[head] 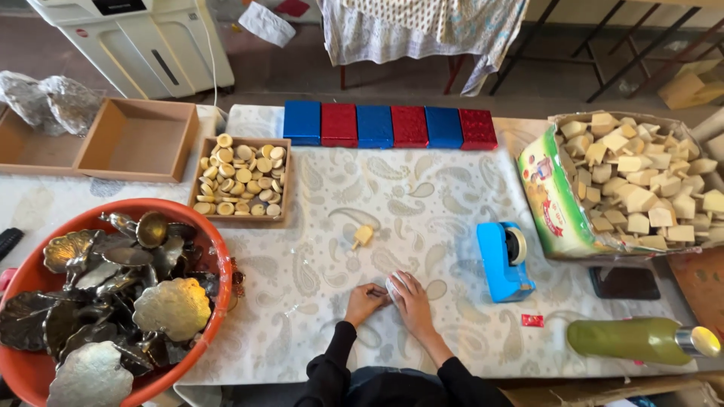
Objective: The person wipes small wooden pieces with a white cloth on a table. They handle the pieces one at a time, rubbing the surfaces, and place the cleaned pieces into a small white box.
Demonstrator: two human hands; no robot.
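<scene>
Both hands meet at the near edge of the tabletop (452, 196): the left hand (364, 301) pinches something small, hard to make out, against a pale piece under the cupped right hand (411, 300). Loose fingers could let it slip.

Both arms come in from the bottom edge, each in a long black sleeve that reaches to the wrist and ends in a plain cuff. The cloth looks soft and matte, with no print or stripe on it. The left hand (365, 300) and right hand (412, 300) are bare: no gloves, and no ring or watch that I can make out. Between the sleeves shows dark, bluish clothing over the lap.
</scene>
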